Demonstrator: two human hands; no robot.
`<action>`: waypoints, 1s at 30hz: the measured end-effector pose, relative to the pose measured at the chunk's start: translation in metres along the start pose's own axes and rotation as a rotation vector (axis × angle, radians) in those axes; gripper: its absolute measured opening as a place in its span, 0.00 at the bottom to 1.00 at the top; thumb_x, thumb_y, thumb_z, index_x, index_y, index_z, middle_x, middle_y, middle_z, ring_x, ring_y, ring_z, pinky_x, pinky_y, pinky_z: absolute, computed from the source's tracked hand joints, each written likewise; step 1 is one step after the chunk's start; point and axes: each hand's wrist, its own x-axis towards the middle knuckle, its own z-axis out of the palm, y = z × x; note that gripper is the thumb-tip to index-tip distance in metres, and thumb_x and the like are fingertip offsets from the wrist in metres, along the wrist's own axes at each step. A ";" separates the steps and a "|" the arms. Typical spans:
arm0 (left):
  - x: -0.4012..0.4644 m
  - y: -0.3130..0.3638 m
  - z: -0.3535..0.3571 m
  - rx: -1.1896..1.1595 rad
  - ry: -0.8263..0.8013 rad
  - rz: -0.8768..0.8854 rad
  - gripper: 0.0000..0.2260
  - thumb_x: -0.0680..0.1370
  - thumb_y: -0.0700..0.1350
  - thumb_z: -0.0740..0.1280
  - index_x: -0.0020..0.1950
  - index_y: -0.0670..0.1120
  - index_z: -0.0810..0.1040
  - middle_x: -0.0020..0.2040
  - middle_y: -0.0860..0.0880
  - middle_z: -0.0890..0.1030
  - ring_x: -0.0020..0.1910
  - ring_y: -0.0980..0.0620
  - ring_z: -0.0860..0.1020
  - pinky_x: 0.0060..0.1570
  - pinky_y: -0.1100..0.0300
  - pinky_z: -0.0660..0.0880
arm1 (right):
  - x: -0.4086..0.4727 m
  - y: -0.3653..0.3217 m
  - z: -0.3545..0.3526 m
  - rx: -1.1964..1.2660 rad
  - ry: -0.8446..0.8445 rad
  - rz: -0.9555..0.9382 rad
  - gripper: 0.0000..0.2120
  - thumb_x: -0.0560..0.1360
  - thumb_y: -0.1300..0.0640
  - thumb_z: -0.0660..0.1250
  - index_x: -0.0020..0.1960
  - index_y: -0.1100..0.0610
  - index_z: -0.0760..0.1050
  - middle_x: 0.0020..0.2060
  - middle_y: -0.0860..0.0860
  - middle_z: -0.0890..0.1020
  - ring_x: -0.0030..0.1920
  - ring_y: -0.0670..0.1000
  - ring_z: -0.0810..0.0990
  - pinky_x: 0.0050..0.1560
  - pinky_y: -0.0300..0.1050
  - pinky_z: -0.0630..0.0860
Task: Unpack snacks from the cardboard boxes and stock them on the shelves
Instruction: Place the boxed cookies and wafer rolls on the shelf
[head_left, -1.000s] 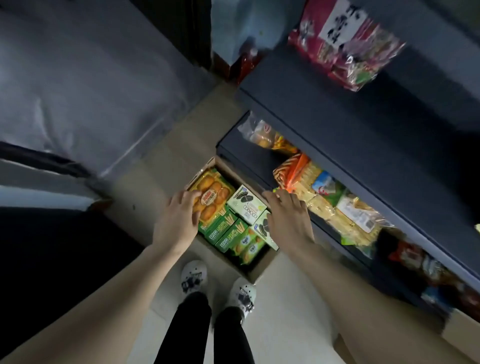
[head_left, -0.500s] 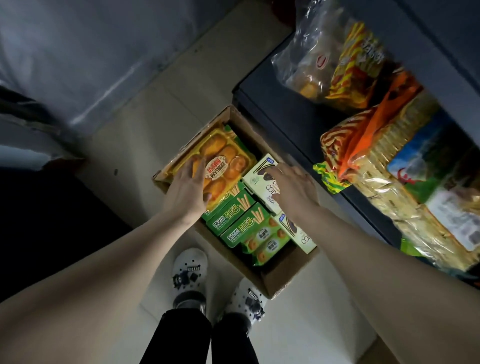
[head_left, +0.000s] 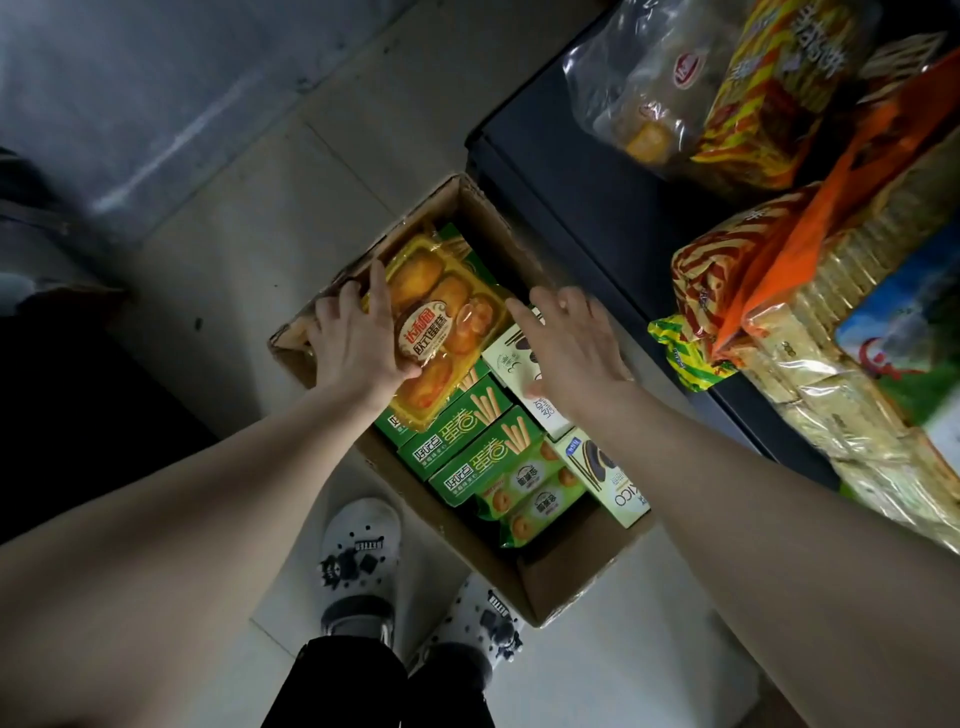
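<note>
Left hand (head_left: 358, 343) grips the cake pack's (head_left: 441, 322) near-left edge atop the box (head_left: 566, 587), its long axis running away from the shelf (head_left: 582, 208), while the open right hand (head_left: 576, 348) hovers beside its right side.

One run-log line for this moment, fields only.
stage: unpacking | left hand: grips cake pack | right hand: open over white box | cardboard box: on floor, still full

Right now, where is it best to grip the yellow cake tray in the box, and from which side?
Probably by its two long edges, from above. The yellow cake tray lies flat and wide on the green boxes; the left hand already grips one edge, leaving the opposite edge for the right hand.
</note>
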 end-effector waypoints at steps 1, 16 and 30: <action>0.000 -0.001 0.000 -0.035 -0.001 -0.023 0.59 0.64 0.57 0.81 0.81 0.50 0.43 0.74 0.38 0.62 0.72 0.36 0.60 0.69 0.38 0.60 | 0.001 -0.003 -0.001 -0.022 0.018 -0.008 0.49 0.69 0.43 0.77 0.80 0.52 0.53 0.74 0.54 0.62 0.72 0.60 0.62 0.70 0.55 0.62; -0.049 -0.003 -0.041 -0.449 -0.079 -0.054 0.25 0.78 0.50 0.70 0.73 0.50 0.66 0.64 0.46 0.79 0.57 0.44 0.80 0.55 0.45 0.79 | -0.026 -0.005 -0.048 -0.033 -0.042 0.043 0.38 0.68 0.52 0.78 0.71 0.54 0.62 0.64 0.55 0.75 0.64 0.57 0.73 0.59 0.52 0.70; -0.160 0.033 -0.253 -0.031 -0.001 0.187 0.22 0.81 0.56 0.60 0.76 0.58 0.65 0.49 0.50 0.81 0.33 0.54 0.78 0.27 0.61 0.74 | -0.211 0.034 -0.175 0.393 -0.019 0.344 0.32 0.82 0.45 0.59 0.79 0.39 0.45 0.71 0.63 0.64 0.50 0.61 0.79 0.40 0.49 0.71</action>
